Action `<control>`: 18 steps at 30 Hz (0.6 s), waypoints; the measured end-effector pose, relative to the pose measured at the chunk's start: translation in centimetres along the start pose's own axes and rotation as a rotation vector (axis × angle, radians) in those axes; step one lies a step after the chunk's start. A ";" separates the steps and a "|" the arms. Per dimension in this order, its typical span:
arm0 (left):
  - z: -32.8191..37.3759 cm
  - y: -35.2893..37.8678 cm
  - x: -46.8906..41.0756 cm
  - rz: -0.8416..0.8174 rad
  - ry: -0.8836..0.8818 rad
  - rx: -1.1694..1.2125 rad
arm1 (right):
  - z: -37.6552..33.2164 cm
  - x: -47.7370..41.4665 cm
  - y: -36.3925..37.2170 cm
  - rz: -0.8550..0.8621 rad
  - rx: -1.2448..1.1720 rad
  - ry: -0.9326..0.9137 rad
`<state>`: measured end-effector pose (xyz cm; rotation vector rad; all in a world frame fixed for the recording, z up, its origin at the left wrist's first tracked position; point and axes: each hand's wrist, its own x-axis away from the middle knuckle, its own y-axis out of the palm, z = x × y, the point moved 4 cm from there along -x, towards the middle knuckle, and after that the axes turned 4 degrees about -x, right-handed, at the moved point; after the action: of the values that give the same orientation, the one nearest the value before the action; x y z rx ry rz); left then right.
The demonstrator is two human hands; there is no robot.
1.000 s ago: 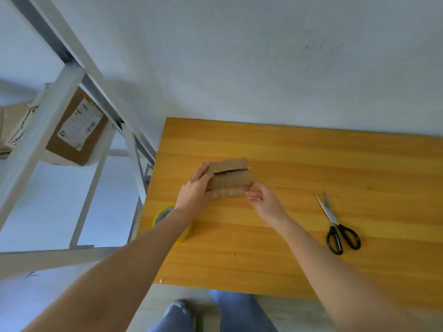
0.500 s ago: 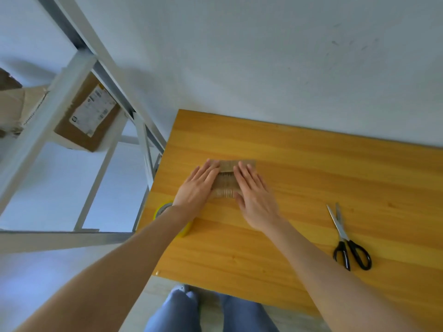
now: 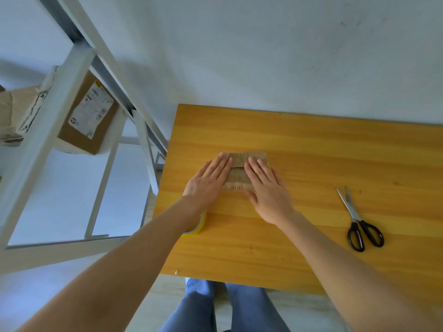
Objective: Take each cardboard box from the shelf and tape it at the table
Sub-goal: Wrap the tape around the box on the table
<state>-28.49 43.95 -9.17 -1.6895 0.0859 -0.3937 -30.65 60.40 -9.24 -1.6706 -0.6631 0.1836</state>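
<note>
I press both flat hands, left hand [image 3: 211, 178] and right hand [image 3: 268, 188], fingers straight, on the small cardboard box [image 3: 242, 168] on the table [image 3: 311, 144], I think to keep its flaps closed for taping.

Small brown cardboard box [image 3: 239, 174] flat on table [image 3: 311, 144]

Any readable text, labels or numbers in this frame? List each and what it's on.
Nothing can be quoted.
White label on the cardboard box on the shelf: print and a round logo, too blurred to read.
Dark print along the pale package beside it: too blurred to read.
</note>
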 end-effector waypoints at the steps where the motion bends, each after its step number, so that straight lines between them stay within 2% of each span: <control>1: -0.1 0.0 0.0 -0.002 -0.020 0.018 | -0.2 0.0 -0.2 -0.001 0.000 0.013; 4: -0.7 0.0 0.0 -0.031 -0.084 0.080 | -1.0 0.1 -0.9 0.038 -0.012 0.052; 8: -1.5 -0.6 0.7 -0.050 -0.084 0.152 | -2.4 0.8 -1.3 0.113 -0.056 0.102; 18: -4.1 -0.2 6.0 0.000 -0.069 0.371 | -7.5 3.5 1.0 0.244 -0.154 0.038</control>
<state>-24.11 38.40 -7.27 -1.3352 -0.0365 -0.3284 -23.91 55.74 -7.71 -1.8977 -0.4517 0.2797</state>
